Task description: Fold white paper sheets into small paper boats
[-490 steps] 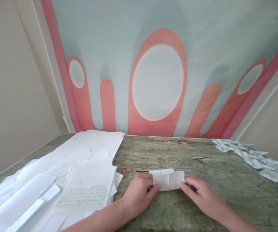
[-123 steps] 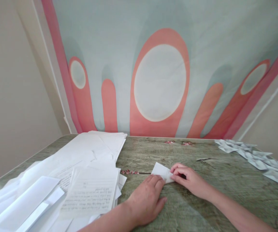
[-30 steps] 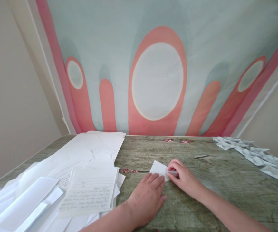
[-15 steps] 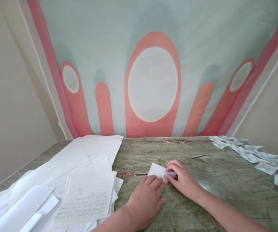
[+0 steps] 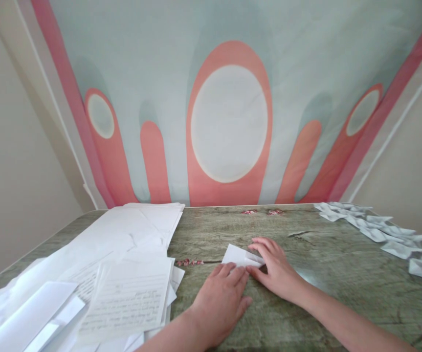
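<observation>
On the wooden-patterned table lies a small white piece of folded paper (image 5: 234,254). A flap stands slightly raised at its right end. My left hand (image 5: 221,298) rests flat over the paper's near edge, fingers stretched out and pressing it down. From the right, my right hand (image 5: 275,269) has its thumb at the near side and its fingers at the far side of the paper's right end, with the flap between them. The near part of the paper is hidden under my left fingers.
Loose white sheets (image 5: 122,222) cover the table's left side, with handwritten pages (image 5: 126,298) and folded strips (image 5: 31,313) on top. Several folded white paper pieces (image 5: 397,249) line the right edge. A patterned wall covering (image 5: 229,193) rises behind the table (image 5: 203,225).
The right-hand flap, earlier pinched closely by my right fingers, now shows more, and those fingers are spread wider around it. My left hand stays on the paper. The view has shifted slightly.
</observation>
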Available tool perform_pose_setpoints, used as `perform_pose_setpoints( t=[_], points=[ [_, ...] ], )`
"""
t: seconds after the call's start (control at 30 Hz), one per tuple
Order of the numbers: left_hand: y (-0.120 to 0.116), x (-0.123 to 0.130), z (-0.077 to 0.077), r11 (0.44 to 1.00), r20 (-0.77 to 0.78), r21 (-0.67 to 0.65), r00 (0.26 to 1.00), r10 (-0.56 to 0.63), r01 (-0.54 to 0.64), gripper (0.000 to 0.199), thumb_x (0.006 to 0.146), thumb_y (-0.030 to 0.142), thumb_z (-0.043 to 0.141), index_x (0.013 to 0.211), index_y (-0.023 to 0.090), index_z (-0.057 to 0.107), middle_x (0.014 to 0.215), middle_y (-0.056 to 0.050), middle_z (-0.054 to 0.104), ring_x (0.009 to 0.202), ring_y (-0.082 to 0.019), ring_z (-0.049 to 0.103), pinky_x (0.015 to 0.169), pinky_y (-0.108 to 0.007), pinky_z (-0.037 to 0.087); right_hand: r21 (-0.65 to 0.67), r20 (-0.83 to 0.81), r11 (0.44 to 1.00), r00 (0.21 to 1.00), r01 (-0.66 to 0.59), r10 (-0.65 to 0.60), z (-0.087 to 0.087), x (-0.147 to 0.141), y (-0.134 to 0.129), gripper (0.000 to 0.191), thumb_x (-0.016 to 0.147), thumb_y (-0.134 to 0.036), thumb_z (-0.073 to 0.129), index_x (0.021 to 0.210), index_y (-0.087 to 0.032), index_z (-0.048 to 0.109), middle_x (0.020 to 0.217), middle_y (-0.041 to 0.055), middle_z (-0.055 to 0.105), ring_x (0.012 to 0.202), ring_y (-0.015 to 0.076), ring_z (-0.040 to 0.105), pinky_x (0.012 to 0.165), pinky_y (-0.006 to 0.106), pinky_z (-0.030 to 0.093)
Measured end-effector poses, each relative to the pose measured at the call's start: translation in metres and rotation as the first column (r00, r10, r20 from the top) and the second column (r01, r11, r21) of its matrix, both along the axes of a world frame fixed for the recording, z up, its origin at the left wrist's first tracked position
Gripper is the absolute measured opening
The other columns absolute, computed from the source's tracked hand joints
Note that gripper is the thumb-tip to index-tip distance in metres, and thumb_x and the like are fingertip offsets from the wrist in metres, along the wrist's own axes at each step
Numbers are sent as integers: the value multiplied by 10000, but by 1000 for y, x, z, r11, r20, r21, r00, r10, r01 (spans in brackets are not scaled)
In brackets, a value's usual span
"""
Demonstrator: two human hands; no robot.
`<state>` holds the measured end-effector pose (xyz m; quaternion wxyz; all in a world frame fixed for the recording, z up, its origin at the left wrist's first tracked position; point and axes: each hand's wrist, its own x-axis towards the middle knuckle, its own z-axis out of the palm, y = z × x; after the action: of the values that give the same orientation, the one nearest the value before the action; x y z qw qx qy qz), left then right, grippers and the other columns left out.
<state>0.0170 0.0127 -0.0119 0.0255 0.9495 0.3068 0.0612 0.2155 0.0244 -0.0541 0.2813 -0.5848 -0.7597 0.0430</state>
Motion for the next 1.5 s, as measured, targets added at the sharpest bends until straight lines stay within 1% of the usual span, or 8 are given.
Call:
perform_pose_setpoints(
  t=[0.5,0.63,0.77,0.93,1.0,1.07,1.23,1.5],
  points=[
    [1,-1,-3,998,-67,68,998,-11,16,406,923,363,341,1261,156,428,1235,-77,498,1162,-237,403,986,-380,320,-141,195,968,964,210,-180,-1,37,9,515,723,-459,572,1174,-217,512,1286,99,446,1204,286,360,976,455,285],
    [-1,-1,1,997,-73,70,997,-6,12,403,922,365,343,1259,158,424,1222,-77,504,1155,-228,409,986,-374,319,-109,182,970,964,218,-196,-5,41,9,539,709,-471,585,1177,-214,504,1280,105,444,1194,288,373,968,457,300],
    [-2,-1,1,997,-74,78,997,1,5,384,927,344,333,1254,165,424,1225,-72,499,1151,-219,407,988,-369,315,-29,123,991,984,133,-129,-6,40,6,462,747,-414,569,1153,-199,514,1261,114,452,1172,273,395,960,438,327],
    [-3,-1,0,996,-71,92,997,6,1,374,929,327,322,1250,165,424,1215,-68,498,1146,-217,404,988,-358,315,130,101,988,992,-86,73,7,23,-6,264,840,-201,456,1071,-240,578,1199,69,528,1151,236,414,952,433,327],
    [-4,-1,0,996,-69,88,997,17,-11,369,926,324,328,1247,171,427,1200,-66,505,1136,-214,412,986,-354,317,115,143,969,969,-218,201,13,12,-13,287,851,-113,416,995,-252,621,1102,46,594,1085,215,462,904,400,356],
    [-5,-1,0,996,-66,86,997,29,-24,368,924,318,334,1250,175,423,1189,-63,511,1131,-212,416,986,-357,317,87,172,958,951,-275,257,16,2,-19,235,858,-124,455,946,-240,640,1010,39,632,1018,211,493,871,385,364],
    [-5,1,2,996,-49,87,998,36,-31,365,910,301,365,1243,163,428,1163,-70,522,1117,-220,426,977,-371,328,70,264,955,929,-287,260,14,-10,-22,185,868,-127,476,888,-215,639,884,26,640,909,200,516,846,379,359],
    [-6,-1,11,995,-59,88,997,43,-38,254,875,221,401,1054,128,555,999,-93,577,1018,-219,492,913,-361,382,127,329,950,916,-286,231,9,-9,-20,208,881,-151,450,895,-220,646,842,47,618,866,212,516,773,358,395]
  ],
)
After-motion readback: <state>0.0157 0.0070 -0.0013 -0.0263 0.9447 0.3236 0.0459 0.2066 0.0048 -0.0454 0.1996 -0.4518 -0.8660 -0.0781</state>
